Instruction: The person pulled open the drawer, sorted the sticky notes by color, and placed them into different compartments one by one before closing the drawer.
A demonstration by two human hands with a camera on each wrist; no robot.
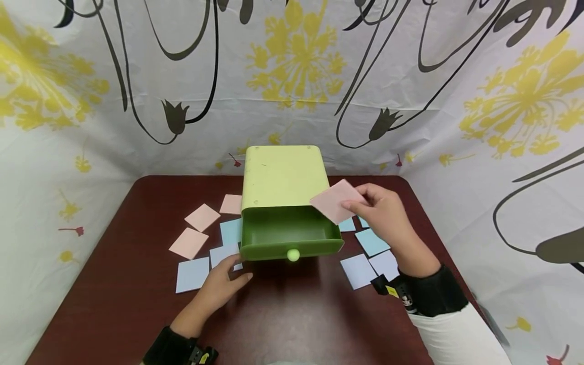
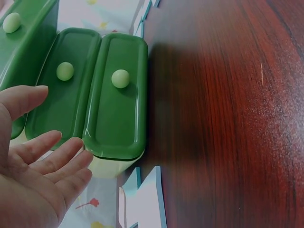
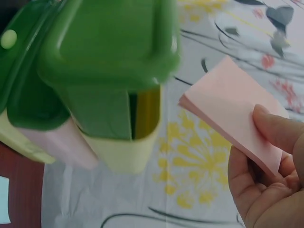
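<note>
Pink pad (image 1: 336, 199), pinched in the right grip (image 1: 384, 213), poked leftward toward the pulled-out drawer (image 1: 266, 250); farther off, the left grip (image 1: 221, 284) spread wide by the cabinet (image 1: 285, 175), contact there hard to judge.

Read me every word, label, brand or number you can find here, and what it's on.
No text is readable in any view.
Right wristband: a yellow mark and white emblem, too small to read.
Left wristband: a yellow patch, too small to read.
Drawer unit and held pink pad: no lettering seen.
</note>
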